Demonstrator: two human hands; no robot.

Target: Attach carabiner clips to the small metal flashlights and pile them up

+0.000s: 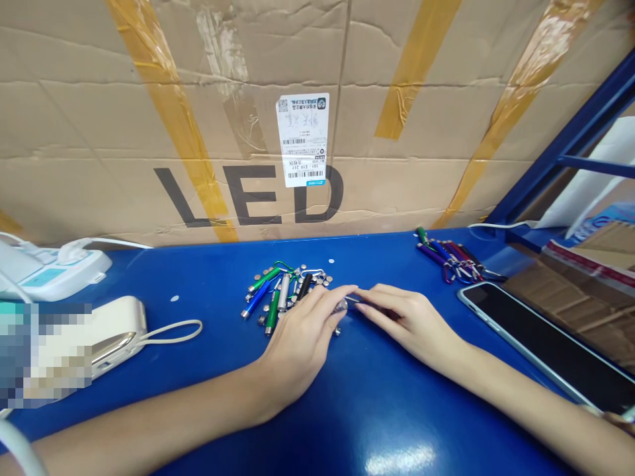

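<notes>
My left hand (305, 330) is closed, with a small silver piece (341, 305) at its thumb and fingertips; most of that piece is hidden. My right hand (409, 317) meets it, thumb and fingers pinched around something thin and blurred. Behind and left of my left hand lies a pile of small metal tubes with carabiner clips, like keychain flashlights: a green tube (272, 312), a blue tube (255, 299), a silver tube (284, 292) and a black tube (304, 286) among them. Several small silver discs (317, 280), like button cells, are scattered around the pile.
More coloured tubes (446, 254) with clips lie at the back right, near a phone (546, 344). A cream power bank (119, 324) with a strap and a white power strip (64, 274) are on the left. A large cardboard box (258, 132) stands behind the blue table (317, 436).
</notes>
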